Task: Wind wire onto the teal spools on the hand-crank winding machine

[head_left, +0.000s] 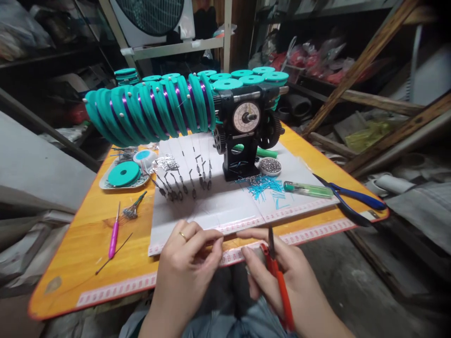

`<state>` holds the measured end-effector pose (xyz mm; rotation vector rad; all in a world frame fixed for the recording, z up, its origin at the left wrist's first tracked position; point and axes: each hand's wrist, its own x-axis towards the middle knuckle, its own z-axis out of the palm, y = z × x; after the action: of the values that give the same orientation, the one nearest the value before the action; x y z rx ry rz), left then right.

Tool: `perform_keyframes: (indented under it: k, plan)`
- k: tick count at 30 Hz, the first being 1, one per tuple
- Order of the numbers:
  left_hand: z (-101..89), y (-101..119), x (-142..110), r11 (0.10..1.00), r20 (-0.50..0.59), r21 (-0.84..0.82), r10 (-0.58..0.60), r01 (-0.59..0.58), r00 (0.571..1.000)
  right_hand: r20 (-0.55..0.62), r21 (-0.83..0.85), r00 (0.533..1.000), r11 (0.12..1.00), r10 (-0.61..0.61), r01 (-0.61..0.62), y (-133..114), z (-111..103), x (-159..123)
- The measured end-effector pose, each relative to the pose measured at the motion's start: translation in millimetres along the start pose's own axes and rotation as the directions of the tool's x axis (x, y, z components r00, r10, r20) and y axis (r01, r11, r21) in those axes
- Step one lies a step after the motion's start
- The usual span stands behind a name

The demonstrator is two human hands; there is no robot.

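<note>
My left hand (188,256) is closed, thumb and fingertips pinched together at the board's front edge; whatever they hold is too small to make out. In my right hand (291,270) lies a pair of red-handled scissors (283,295), dark blade pointing up, while its thumb and forefinger stay apart. Ahead of both hands is a white board (207,206) with a printed measuring strip (246,224). Above it, a row of teal foam spools (155,110) wound with purple line sits on a black geared winder (243,126). Several dark weights (193,191) hang from thin lines below the spools.
At left are a tray with a teal spool (124,174), a pink-handled needle tool (113,237) and a bundle of small wires (130,212). At right are a bowl of metal beads (270,165), blue tubes (264,185), a green cutter (307,189) and blue-handled pliers (359,197).
</note>
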<state>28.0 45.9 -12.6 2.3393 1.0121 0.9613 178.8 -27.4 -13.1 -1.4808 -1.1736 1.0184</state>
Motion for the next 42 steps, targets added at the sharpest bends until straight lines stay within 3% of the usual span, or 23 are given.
perform_keyframes:
  k: [3,8,15,21,25,28,33,42]
  plan:
    - [3.0,-0.5,3.9,0.997,0.003,0.074,0.016,-0.016,1.0,0.09,-0.209,0.979,0.957,-0.185,0.2,9.9,-4.2,-2.5]
    - [3.5,-0.9,6.8,0.995,0.028,0.102,0.021,-0.024,0.999,0.21,-0.483,0.909,0.77,-0.36,0.416,28.0,-2.5,-5.9]
    - [2.1,-3.5,7.4,0.991,0.067,0.126,0.03,-0.038,0.997,0.274,-0.739,0.88,0.501,-0.388,0.451,26.2,1.9,-2.8]
    - [-6.8,-8.7,4.1,0.99,0.061,0.119,0.072,-0.078,0.996,0.404,-0.872,0.823,0.105,-0.399,0.479,9.9,3.6,-4.5]
    - [-13.0,-15.9,0.2,0.985,0.056,0.14,0.09,-0.097,0.994,0.447,-0.883,0.801,-0.053,-0.397,0.466,-1.7,6.3,-2.3]
    - [-14.1,-19.9,-3.9,0.987,0.042,0.137,0.083,-0.088,0.996,0.453,-0.886,0.792,-0.104,-0.41,0.452,-6.9,9.4,1.7]
    - [-14.6,-21.6,-6.0,0.99,0.02,0.125,0.069,-0.071,0.997,0.462,-0.877,0.768,-0.101,-0.444,0.469,-9.5,12.6,5.8]
    - [-17.6,-18.9,-5.0,0.993,0.015,0.111,0.041,-0.043,0.999,0.47,-0.877,0.79,-0.105,-0.393,0.469,-7.8,9.8,3.0]
